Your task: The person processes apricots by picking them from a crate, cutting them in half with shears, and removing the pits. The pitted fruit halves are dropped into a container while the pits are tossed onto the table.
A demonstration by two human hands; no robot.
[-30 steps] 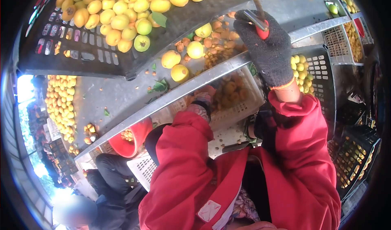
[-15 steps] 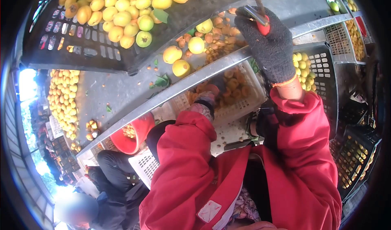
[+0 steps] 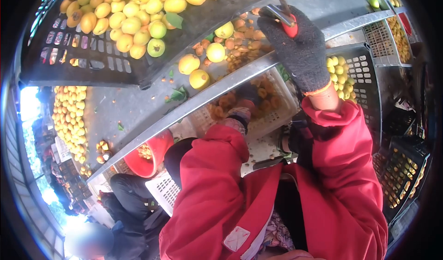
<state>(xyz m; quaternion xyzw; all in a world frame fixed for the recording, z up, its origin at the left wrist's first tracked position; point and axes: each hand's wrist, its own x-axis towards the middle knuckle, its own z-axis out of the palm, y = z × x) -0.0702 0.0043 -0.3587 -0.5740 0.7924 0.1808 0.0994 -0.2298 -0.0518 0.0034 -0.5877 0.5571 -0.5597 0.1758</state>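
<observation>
My right hand [image 3: 297, 48], in a dark knit glove, is closed around a tool with a red handle [image 3: 290, 27] and metal parts, above the metal table edge. My left hand [image 3: 248, 95], also dark-gloved, reaches below that edge into a light plastic crate [image 3: 277, 117] of orange fruit pieces. Its fingers are in shadow among the pieces, and their shape is hidden. On the table [image 3: 134, 105] a few whole yellow fruits [image 3: 215, 52] lie beside a heap of small brown-orange scraps [image 3: 242, 45].
A black crate [image 3: 87, 82] of yellow fruit stands at the upper left. More fruit [image 3: 70, 121] lies at the table's left. Below is a red bucket [image 3: 143, 163], near a seated person [image 3: 134, 204]. Another black crate [image 3: 364, 71] stands at right.
My left hand has shifted slightly right and deeper within the light crate. My right hand still holds the tool; the view has shifted a little.
</observation>
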